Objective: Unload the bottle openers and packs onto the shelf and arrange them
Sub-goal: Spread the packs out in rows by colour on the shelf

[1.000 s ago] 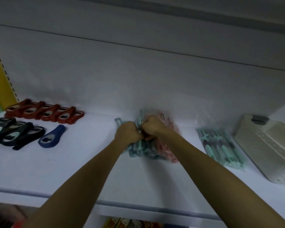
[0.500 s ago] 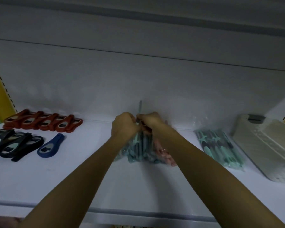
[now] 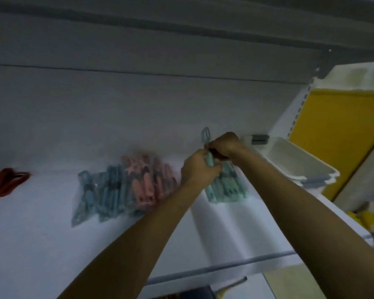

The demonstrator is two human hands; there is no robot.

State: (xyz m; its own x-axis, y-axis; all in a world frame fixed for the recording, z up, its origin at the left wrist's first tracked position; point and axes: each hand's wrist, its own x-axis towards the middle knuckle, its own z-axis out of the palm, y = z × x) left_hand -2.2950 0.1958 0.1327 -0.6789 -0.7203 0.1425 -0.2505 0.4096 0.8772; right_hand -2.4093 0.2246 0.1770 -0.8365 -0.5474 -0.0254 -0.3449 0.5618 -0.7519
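Two-handed, grips mint-green pack (image 3: 226, 187) on shelf (image 3: 41, 234): with left hand (image 3: 198, 168) curled round it, with right hand (image 3: 224, 145) pinching its top end.

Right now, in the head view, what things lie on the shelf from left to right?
Red openers → blue pack → pink pack → mint pack → white basket.

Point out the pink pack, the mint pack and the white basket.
pink pack (image 3: 147, 186), head view, its middle.
mint pack (image 3: 225, 190), head view, its lower half.
white basket (image 3: 289, 157), head view, its inner wall.
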